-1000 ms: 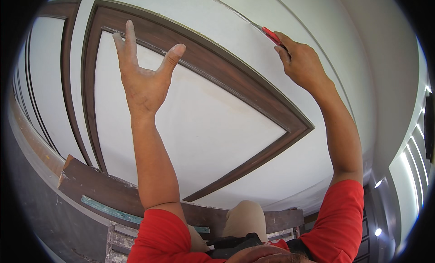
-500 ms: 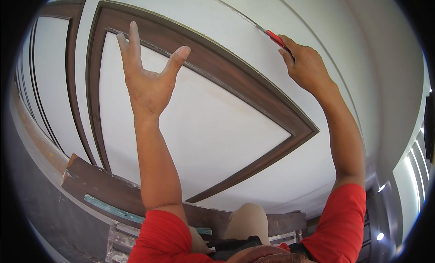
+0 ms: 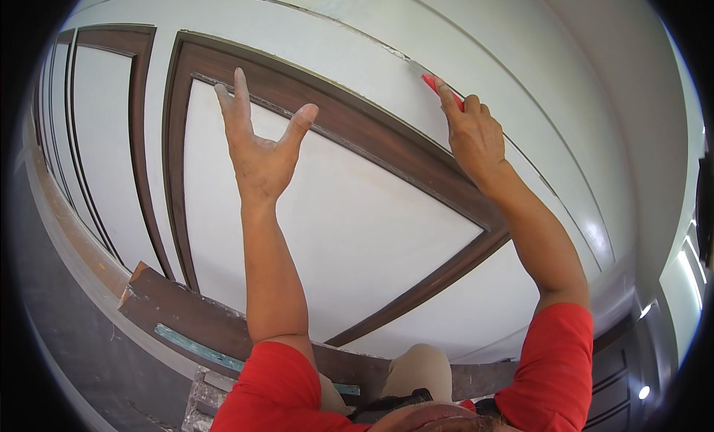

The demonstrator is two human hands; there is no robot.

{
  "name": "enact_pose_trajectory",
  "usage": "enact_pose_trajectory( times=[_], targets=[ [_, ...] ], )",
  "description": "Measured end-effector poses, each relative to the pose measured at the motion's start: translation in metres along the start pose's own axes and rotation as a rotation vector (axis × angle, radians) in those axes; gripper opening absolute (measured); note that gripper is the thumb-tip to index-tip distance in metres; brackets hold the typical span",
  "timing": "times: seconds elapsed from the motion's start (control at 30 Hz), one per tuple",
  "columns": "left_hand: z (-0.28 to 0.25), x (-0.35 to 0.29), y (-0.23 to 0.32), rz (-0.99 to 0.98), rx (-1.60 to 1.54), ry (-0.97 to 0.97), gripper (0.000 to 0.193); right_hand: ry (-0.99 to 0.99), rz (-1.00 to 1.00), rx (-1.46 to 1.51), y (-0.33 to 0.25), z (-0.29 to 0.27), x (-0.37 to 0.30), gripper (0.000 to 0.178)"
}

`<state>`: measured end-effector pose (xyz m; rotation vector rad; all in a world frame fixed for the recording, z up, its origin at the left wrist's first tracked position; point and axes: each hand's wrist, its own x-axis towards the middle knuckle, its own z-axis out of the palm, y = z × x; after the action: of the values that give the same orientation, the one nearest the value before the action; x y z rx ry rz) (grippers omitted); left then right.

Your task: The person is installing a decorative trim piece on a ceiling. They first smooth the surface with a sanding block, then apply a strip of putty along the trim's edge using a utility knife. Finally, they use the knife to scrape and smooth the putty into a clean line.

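My right hand (image 3: 476, 138) grips a red-handled putty knife (image 3: 430, 81), its thin blade against a long seam in the white wall (image 3: 297, 30). Fingers wrap the handle and the blade points up and left. Lower on the left, my left hand (image 3: 262, 158) is raised with fingers and thumb spread, holding nothing; pale dust coats its fingertips. Behind that hand are a dark brown wooden frame (image 3: 372, 143) and the white panel (image 3: 335, 224) inside it. Whether the left fingertips touch the frame, I cannot tell.
Below me runs a worn brown plank (image 3: 182, 305) with a teal strip (image 3: 197, 346) on it. A paint-spattered slatted stand (image 3: 202, 402) is at lower left. Another brown-framed panel (image 3: 141, 97) stands farther left. A dark panelled door (image 3: 613, 391) is at lower right.
The whole view has tilted, so the wall sits lower. My right hand has shifted left along the seam, and the putty knife is angled differently. My left hand keeps its spread pose.
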<state>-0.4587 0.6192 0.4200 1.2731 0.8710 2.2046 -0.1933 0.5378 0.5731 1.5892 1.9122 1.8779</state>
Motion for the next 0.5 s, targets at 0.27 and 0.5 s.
enact_pose_trajectory(
  times=[0.27, 0.5],
  targets=[
    [-0.001, -0.002, 0.007, 0.029, 0.002, 0.0, 0.117, -0.09, 0.163, 0.518, -0.004, -0.022, 0.016, 0.043],
    [0.001, -0.006, 0.008, -0.005, -0.026, -0.009, 0.116, -0.215, 0.197, 0.549, 0.003, -0.03, 0.038, 0.041]
  ],
)
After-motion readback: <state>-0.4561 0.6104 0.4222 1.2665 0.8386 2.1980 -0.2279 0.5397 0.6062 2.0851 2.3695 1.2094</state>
